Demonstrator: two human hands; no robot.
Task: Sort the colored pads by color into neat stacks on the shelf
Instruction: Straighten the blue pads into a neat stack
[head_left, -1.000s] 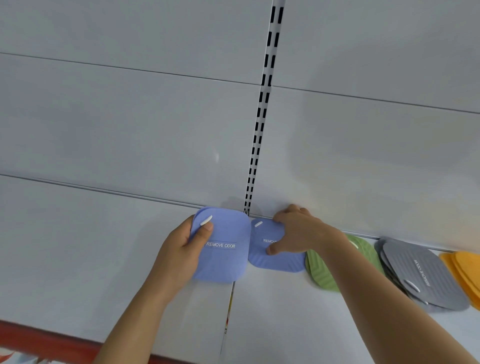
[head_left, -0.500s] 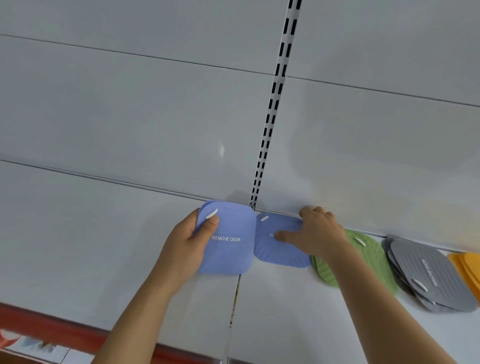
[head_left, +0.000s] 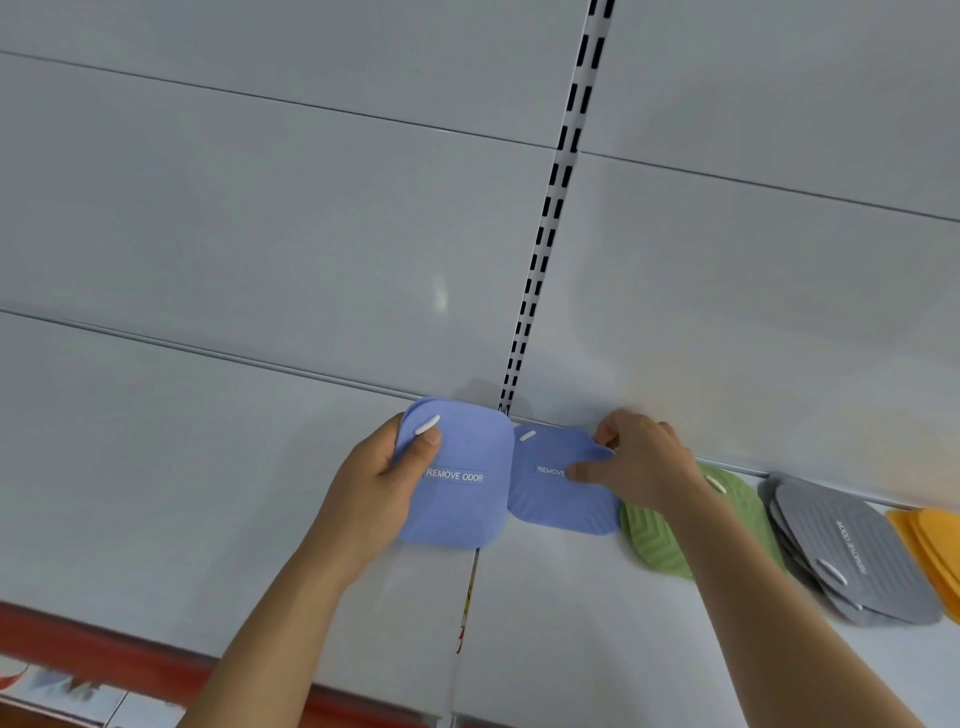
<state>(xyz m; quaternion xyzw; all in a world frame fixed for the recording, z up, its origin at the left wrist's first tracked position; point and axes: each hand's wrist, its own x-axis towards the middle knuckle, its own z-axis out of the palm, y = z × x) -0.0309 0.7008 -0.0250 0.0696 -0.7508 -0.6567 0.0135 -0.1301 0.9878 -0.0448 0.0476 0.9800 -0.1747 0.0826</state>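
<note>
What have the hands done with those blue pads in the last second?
The right hand, which lay flat on the blue pad on the shelf, has slid to its right edge and now pinches it. The left hand still grips the other blue pad beside it. The green, grey and orange stacks have not been touched.

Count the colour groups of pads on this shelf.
4. Blue pads in both hands by the slotted upright, then rightward green, grey and orange, cut off at the frame edge; more may lie beyond.
</note>
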